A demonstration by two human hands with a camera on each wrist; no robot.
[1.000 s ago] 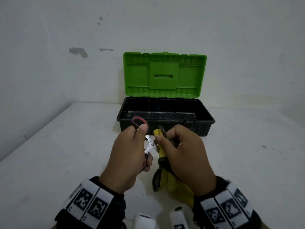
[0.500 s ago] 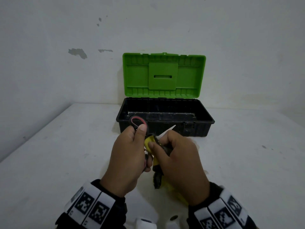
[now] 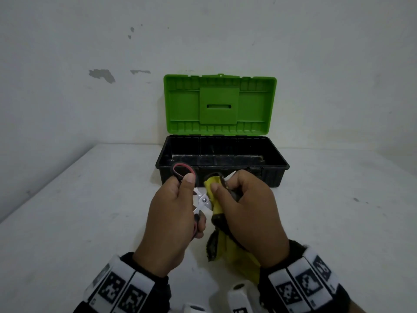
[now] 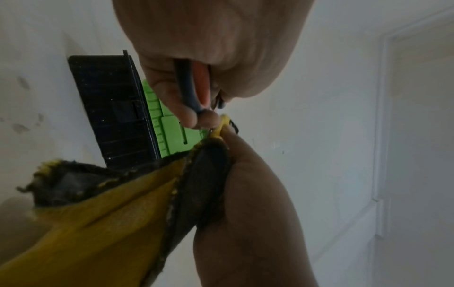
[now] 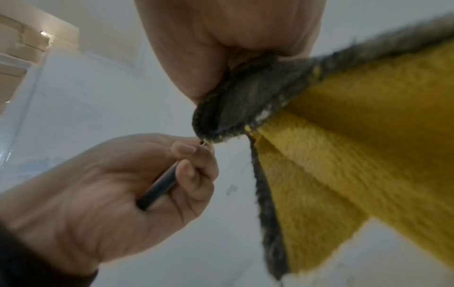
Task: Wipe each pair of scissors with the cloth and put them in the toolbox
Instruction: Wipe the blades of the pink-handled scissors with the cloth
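My left hand (image 3: 184, 206) grips a pair of scissors (image 3: 203, 201) by its black handles with red lining, one loop sticking up past the thumb. The right hand (image 3: 228, 188) holds a yellow cloth (image 3: 216, 199) with a dark edge, folded round the blade; only the blade tip shows past the fingers. The black toolbox (image 3: 279, 164) stands just behind both hands with its green lid (image 3: 218, 105) upright. In the left wrist view the scissors handle (image 4: 189, 87) sits in my curled fingers above the cloth (image 4: 117, 213). The right wrist view shows the cloth (image 5: 356, 155) hanging and the left hand (image 5: 123, 184) on the handle.
The toolbox rests on a white table (image 3: 90, 222) against a white wall with chipped paint. A side wall bounds the table on the left. Two small white devices (image 3: 239, 297) lie at the near edge between my wrists.
The right hand slid the cloth down over the scissors' pivot, then back out along the blade, so the pivot shows again. The left hand has hardly moved.
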